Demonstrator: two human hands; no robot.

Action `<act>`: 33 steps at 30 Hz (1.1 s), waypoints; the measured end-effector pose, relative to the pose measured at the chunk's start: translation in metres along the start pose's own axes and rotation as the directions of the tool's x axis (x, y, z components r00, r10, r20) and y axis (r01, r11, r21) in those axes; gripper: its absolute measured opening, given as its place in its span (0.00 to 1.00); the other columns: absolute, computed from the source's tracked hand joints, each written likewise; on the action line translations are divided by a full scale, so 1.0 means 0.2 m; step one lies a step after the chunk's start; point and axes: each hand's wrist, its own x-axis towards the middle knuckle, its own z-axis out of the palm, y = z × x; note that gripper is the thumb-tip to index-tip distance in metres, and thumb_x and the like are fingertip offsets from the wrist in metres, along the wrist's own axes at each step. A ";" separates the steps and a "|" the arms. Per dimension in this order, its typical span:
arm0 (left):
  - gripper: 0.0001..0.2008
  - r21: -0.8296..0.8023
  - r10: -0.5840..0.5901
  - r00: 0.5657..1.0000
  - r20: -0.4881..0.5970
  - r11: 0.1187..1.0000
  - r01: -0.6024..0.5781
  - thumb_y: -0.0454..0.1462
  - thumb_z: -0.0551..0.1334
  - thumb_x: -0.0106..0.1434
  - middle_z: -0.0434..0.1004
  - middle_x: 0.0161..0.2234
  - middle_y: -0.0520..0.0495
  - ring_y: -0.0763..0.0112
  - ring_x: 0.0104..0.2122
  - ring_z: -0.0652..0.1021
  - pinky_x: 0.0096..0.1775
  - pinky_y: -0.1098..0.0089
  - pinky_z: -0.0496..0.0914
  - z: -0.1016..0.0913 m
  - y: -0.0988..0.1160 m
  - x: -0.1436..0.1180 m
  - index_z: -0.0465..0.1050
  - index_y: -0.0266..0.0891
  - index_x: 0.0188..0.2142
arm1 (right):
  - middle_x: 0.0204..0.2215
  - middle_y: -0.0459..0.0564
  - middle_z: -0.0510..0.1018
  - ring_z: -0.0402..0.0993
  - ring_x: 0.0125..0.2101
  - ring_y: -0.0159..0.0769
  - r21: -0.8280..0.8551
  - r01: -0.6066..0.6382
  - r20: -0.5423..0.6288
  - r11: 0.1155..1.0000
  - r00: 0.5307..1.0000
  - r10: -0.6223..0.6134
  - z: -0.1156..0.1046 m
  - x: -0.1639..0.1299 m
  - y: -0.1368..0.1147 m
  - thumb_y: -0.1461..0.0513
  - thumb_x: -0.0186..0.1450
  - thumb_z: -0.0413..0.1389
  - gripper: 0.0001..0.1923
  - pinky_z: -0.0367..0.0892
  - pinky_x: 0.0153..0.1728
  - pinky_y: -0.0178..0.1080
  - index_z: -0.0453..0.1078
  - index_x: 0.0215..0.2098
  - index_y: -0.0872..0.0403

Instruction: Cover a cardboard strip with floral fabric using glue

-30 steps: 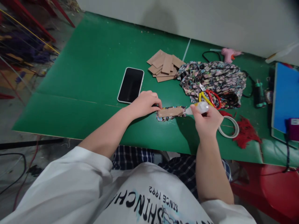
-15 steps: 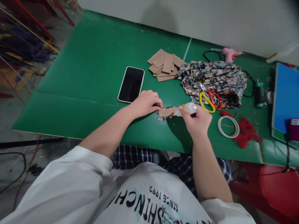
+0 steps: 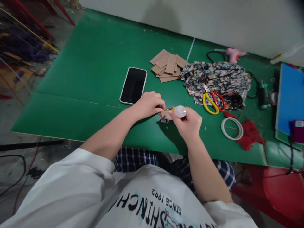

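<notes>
Green tabletop [image 3: 83, 63]: right fingers [image 3: 192, 118] grip bottle [image 3: 180, 111] (shirt [image 3: 147, 180]: "SINCE 1992").

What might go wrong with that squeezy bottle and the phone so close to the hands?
The right hand holds a white plastic squeeze bottle with a yellow part very close to the left hand, so anything squeezed out might smear those fingers. The brown, flat cardboard strip on a small piece of dark floral fabric might slip if the left hand lifts. A black-screened, pale-rimmed rectangular phone lies beside the left hand, so a nudge might shift it.
</notes>
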 end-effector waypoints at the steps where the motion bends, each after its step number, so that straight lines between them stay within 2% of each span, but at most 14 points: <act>1: 0.06 -0.001 -0.001 1.000 -0.002 1.000 0.001 0.40 0.62 0.59 0.71 0.30 0.50 0.69 0.34 0.69 0.37 0.70 0.58 0.00 0.00 0.00 0.76 0.44 0.32 | 0.16 0.43 0.68 0.65 0.19 0.28 0.007 -0.025 -0.004 1.000 1.000 0.025 0.00 0.00 0.00 0.51 0.58 0.56 0.17 0.61 0.23 0.33 0.65 0.20 0.54; 4: 0.06 -0.007 -0.004 1.000 -0.002 1.000 0.004 0.41 0.61 0.59 0.70 0.30 0.50 0.70 0.34 0.69 0.36 0.70 0.58 0.00 0.00 0.00 0.76 0.44 0.31 | 0.22 0.46 0.75 0.70 0.24 0.32 0.072 -0.131 -0.025 0.989 0.991 0.133 -0.01 0.00 0.01 0.50 0.57 0.57 0.16 0.66 0.27 0.35 0.70 0.26 0.54; 7: 0.05 -0.002 -0.015 1.000 0.018 1.000 0.015 0.41 0.62 0.58 0.70 0.30 0.50 0.69 0.34 0.70 0.37 0.69 0.58 -0.01 0.01 0.00 0.77 0.44 0.32 | 0.26 0.49 0.77 0.73 0.27 0.34 0.174 -0.250 -0.068 0.952 0.962 0.265 -0.02 0.01 0.04 0.50 0.57 0.56 0.16 0.68 0.28 0.37 0.72 0.31 0.55; 12: 0.05 0.001 -0.030 0.999 0.038 1.000 0.030 0.40 0.63 0.58 0.71 0.30 0.50 0.69 0.34 0.69 0.36 0.69 0.58 -0.01 0.01 0.00 0.77 0.45 0.33 | 0.25 0.50 0.76 0.71 0.22 0.33 0.277 -0.385 -0.197 0.880 0.874 0.444 -0.10 0.01 0.15 0.50 0.58 0.55 0.18 0.66 0.21 0.36 0.72 0.35 0.56; 15: 0.06 -0.008 -0.020 0.999 0.033 1.000 0.020 0.41 0.62 0.58 0.71 0.31 0.50 0.69 0.34 0.69 0.36 0.69 0.58 -0.01 0.00 0.00 0.76 0.44 0.33 | 0.23 0.49 0.75 0.70 0.21 0.34 0.222 -0.429 -0.258 0.875 0.840 0.478 -0.16 -0.01 0.23 0.50 0.54 0.59 0.18 0.66 0.22 0.37 0.72 0.31 0.57; 19: 0.06 -0.017 -0.015 0.999 0.035 1.000 0.015 0.41 0.61 0.59 0.71 0.31 0.50 0.69 0.35 0.69 0.37 0.69 0.57 0.00 0.00 0.00 0.76 0.44 0.33 | 0.21 0.48 0.75 0.70 0.22 0.35 0.079 -0.449 -0.276 0.890 0.848 0.452 -0.21 -0.04 0.27 0.50 0.52 0.60 0.17 0.66 0.24 0.38 0.73 0.29 0.57; 23: 0.06 -0.017 -0.012 0.999 0.038 1.000 0.013 0.41 0.61 0.59 0.71 0.31 0.51 0.69 0.35 0.69 0.37 0.69 0.58 0.00 0.00 0.00 0.76 0.44 0.33 | 0.23 0.49 0.76 0.70 0.24 0.35 0.035 -0.438 -0.276 0.899 0.860 0.429 -0.20 -0.06 0.27 0.49 0.53 0.59 0.18 0.66 0.27 0.38 0.74 0.29 0.56; 33: 0.06 -0.015 -0.003 1.000 0.019 1.000 0.003 0.41 0.62 0.59 0.71 0.30 0.51 0.69 0.34 0.69 0.37 0.69 0.58 0.00 -0.01 0.00 0.76 0.44 0.32 | 0.21 0.47 0.74 0.69 0.23 0.33 -0.107 -0.351 -0.186 0.930 0.926 0.328 -0.18 -0.06 0.24 0.48 0.55 0.57 0.19 0.63 0.27 0.36 0.73 0.29 0.56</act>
